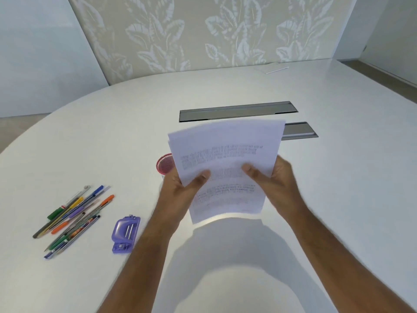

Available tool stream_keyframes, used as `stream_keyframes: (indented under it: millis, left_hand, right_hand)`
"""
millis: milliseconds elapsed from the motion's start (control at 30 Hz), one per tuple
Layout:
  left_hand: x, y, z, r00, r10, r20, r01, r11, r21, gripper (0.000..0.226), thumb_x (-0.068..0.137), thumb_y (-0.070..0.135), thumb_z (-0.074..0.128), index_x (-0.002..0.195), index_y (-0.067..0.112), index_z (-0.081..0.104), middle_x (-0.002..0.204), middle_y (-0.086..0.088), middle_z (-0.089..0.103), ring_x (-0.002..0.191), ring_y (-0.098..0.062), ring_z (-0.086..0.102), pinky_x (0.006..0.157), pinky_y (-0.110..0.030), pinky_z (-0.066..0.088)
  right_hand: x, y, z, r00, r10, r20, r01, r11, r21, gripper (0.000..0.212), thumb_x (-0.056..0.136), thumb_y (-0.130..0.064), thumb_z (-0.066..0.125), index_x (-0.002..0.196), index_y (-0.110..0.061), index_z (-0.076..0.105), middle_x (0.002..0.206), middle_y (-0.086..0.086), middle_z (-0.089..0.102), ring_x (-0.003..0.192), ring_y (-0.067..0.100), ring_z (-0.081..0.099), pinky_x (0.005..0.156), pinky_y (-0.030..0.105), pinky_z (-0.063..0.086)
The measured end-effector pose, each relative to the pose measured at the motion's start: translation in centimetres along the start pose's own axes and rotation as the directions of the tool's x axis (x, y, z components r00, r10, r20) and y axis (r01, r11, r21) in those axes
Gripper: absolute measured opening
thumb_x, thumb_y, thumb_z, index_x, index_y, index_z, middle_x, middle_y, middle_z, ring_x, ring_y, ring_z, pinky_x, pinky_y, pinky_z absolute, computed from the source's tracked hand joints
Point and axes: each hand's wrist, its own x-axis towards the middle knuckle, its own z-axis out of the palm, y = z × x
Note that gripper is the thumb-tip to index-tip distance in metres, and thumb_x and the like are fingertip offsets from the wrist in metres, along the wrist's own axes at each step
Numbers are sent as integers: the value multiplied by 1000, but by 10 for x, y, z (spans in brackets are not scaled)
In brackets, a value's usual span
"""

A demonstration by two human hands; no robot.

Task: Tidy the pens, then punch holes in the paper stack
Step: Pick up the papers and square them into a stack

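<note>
A stack of printed white paper is lifted above the white table, tilted toward me. My left hand grips its left edge, thumb on top. My right hand grips its right edge the same way. Several pens and pencils lie loose in a heap on the table at the left. A purple hole punch lies on the table just right of the pens. A pink mesh pen cup stands behind the paper, mostly hidden by it.
Two grey metal cable hatches are set into the white table beyond the paper. A small white pad lies at the far edge. A leaf-patterned panel stands behind the table.
</note>
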Motion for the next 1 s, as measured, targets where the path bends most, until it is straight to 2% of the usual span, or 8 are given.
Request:
stream_keyframes:
  millis: [133,367,533,667,733,833,900,1000]
  left_hand:
    - [-7,-16,2,990,-143,15,143,989,31,27,99,26,72,126,24,74,120,-1,81,107,-23,78,82,-31,61]
    - [-1,-5,4,997,-69,-22,70,997,27,20,98,25,73,118,30,76,113,9,81,101,-16,78,76,-22,61]
    - [-10,-18,11,984,-177,-11,177,984,8,20,99,20,74,116,31,77,111,1,83,101,-21,79,74,-24,63]
    - [-9,-17,8,988,-144,-61,145,989,12,19,99,28,73,119,27,75,110,3,83,97,-15,79,72,-18,61]
    - [-10,-20,8,986,-148,-77,149,989,11,19,98,30,74,117,31,75,109,4,83,96,-15,79,71,-20,62]
    - [-17,-27,13,981,-192,-38,192,981,1,20,100,26,72,118,36,74,114,2,82,104,-19,79,80,-33,65]
    - [-19,-32,12,981,-192,-24,192,981,-3,22,101,25,72,121,35,73,118,2,81,108,-21,77,85,-36,65]
    - [-18,-31,9,986,-167,-10,167,985,32,24,100,34,73,124,37,71,119,5,80,106,-16,78,81,-29,65]
  right_hand:
    - [-12,24,1,992,123,-18,-124,991,-51,16,91,-27,82,107,-28,81,105,-3,84,93,16,81,76,27,61]
    - [-6,14,1,997,83,9,-83,997,1,25,92,-38,81,114,-26,78,109,-2,83,95,18,81,72,24,61]
    - [-18,37,2,982,183,-34,-185,980,-73,14,94,-27,81,108,-25,80,104,-5,84,94,18,81,74,26,61]
    - [-17,27,1,992,127,-12,-127,992,-26,17,92,-35,81,109,-36,80,106,-8,84,94,12,80,72,19,60]
    - [-18,26,2,993,119,-23,-119,993,-11,18,91,-34,81,108,-36,80,105,-8,84,93,11,80,71,18,60]
    - [-25,38,4,983,174,-53,-175,984,-17,13,93,-26,82,106,-27,81,103,-5,84,94,17,81,71,19,61]
    - [-30,43,3,982,181,-55,-183,982,-33,11,94,-26,81,105,-28,81,102,-6,84,93,14,81,71,18,60]
    - [-30,41,0,987,148,-56,-150,988,-40,15,94,-29,81,109,-29,80,103,-7,84,92,10,80,71,17,60]
